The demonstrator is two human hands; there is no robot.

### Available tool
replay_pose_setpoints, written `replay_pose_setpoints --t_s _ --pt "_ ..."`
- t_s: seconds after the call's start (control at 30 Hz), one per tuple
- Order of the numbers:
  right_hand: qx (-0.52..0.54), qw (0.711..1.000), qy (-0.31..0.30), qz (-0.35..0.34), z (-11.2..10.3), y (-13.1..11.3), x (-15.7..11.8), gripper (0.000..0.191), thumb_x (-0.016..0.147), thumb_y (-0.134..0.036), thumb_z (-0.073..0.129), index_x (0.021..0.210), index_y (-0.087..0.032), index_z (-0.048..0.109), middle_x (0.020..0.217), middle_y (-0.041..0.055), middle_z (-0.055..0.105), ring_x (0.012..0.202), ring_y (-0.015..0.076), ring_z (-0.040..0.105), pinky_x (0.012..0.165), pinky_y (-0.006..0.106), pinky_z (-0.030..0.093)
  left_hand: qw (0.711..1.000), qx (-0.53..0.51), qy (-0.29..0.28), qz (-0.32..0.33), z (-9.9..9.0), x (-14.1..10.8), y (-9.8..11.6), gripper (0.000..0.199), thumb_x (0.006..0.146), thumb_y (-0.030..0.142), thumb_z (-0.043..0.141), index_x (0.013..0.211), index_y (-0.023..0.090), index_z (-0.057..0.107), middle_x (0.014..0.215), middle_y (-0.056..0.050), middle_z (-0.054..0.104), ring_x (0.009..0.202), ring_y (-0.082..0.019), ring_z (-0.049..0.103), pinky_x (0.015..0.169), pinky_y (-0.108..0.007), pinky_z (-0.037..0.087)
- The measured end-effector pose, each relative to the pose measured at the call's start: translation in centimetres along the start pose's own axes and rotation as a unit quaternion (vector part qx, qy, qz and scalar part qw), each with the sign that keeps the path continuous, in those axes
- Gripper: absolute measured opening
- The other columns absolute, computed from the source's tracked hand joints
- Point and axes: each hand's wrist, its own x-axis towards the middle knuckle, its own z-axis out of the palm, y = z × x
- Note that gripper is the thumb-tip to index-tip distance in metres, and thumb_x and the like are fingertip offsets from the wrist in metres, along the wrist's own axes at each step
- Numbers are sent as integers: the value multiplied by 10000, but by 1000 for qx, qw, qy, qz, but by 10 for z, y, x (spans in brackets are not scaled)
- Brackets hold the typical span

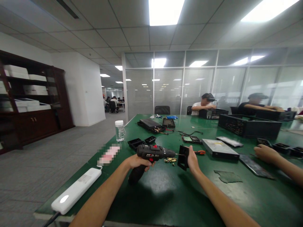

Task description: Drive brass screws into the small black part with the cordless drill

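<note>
And here's the left grip (pixel 139 161), fingers curled firmly round the handle of a black cordless drill (pixel 151 152), with the drill's body sitting just above that hand! Across from it, the right grip (pixel 193 160) clasps a black bracket (pixel 182 159) by its far edge, the piece lying just inside the fingers, on the hand's drill-facing side

Look at the line of it: the drill's long axis runs nearly level across the view, dipping slightly, nose to the right, handle slanting down and left. The thin bit (pixel 178 154) points straight at the bracket and meets its outline; whether it touches a screw, I cannot tell. The bracket stands upright, long axis close to vertical, both things held above the green tabletop (pixel 165 208)

Just below the drill's nose, a scatter of small gold-coloured pieces (pixel 170 160); beyond the right grip, an orange handle (pixel 200 152) pokes out. Behind the drill, black trays (pixel 136 143), and over to the right, a co-worker's hand (pixel 265 153) rests near more black parts (pixel 281 147)
</note>
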Motion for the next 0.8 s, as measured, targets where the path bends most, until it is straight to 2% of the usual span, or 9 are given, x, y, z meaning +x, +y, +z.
replay_pose_setpoints --t_s 0.47,0.8 --pt "3 1000 -2 -5 -1 4 3 621 644 -650 278 876 -149 561 705 25 563 658 162 514 596 253 377 1000 2 -7 9 0 0 0 266 650 238 554 854 67 546 641 -33 505 508 -94 459 511 -227 385" --pt "2 1000 5 6 0 -1 1 621 645 -648 275 862 -143 567 694 30 559 644 158 510 585 246 377 1000 7 -15 10 0 0 1 278 650 250 555 861 70 544 684 -46 518 522 -98 468 519 -229 386"
